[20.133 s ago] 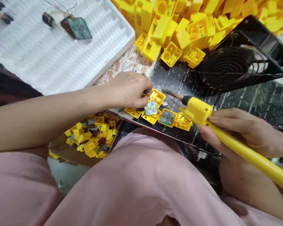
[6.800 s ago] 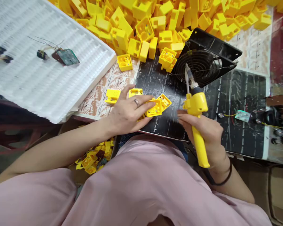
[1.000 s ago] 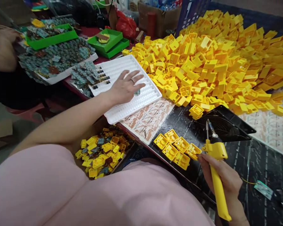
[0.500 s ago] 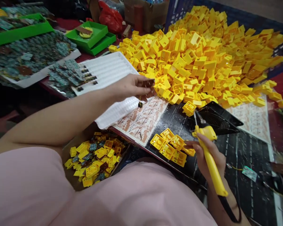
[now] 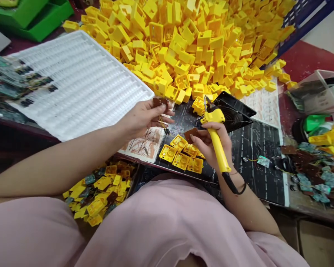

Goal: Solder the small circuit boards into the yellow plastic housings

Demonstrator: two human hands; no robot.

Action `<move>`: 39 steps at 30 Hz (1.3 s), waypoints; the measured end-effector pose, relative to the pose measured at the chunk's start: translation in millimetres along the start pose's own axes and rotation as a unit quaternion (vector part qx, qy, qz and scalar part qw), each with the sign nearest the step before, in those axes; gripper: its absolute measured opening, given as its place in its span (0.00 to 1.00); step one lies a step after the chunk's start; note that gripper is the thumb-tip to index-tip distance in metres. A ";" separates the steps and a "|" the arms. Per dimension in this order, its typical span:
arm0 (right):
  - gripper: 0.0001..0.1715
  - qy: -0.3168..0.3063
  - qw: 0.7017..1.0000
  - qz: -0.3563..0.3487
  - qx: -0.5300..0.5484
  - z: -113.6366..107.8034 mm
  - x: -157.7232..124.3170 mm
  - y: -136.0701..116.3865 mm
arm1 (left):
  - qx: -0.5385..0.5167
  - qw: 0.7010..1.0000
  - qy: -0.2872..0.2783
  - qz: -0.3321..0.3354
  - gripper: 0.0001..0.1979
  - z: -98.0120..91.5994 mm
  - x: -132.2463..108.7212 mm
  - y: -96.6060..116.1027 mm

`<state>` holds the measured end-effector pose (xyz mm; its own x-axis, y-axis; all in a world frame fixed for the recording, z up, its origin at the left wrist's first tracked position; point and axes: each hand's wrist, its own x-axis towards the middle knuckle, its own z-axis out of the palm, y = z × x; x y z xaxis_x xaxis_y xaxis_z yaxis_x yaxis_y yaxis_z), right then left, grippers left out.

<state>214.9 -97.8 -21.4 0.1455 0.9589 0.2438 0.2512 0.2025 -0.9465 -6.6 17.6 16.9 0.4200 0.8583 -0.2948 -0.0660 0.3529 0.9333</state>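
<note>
Head view: green trays (image 5: 37, 22) are cut off at the far left corner, and the yellow heap (image 5: 183, 48) is cut off along the far edge. The tip of the yellow soldering gun (image 5: 218, 148) is hard to make out against the black fan (image 5: 235, 116). The rightmost of the open casings (image 5: 180, 160), set near the middle, are partly covered by the right hand (image 5: 208, 148). That forearm is angled in from the near right; the gun is held slanting against the hand, and a brown board (image 5: 191, 134) is pinched by the fingertips. Whether the casings are touched by this board cannot be told. The left forearm is stretched in from the near left beside the white tray (image 5: 86, 74). A second board (image 5: 160, 101), partly hidden by fingers, is gripped narrowly by the left hand (image 5: 140, 119), with thin wires (image 5: 161, 120) hanging below.
</note>
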 end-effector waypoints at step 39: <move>0.24 0.092 0.925 -0.311 -0.196 3.9 -15.4 -10.5 | 0.042 0.970 0.026 0.239 0.21 28.3 -30.9 -54.7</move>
<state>206.3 -114.0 -16.1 0.0081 0.6235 0.7818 0.6645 0.5809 -0.4702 9.7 -38.8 -19.2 0.3136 0.9346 0.1680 -0.1667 -0.1200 0.9787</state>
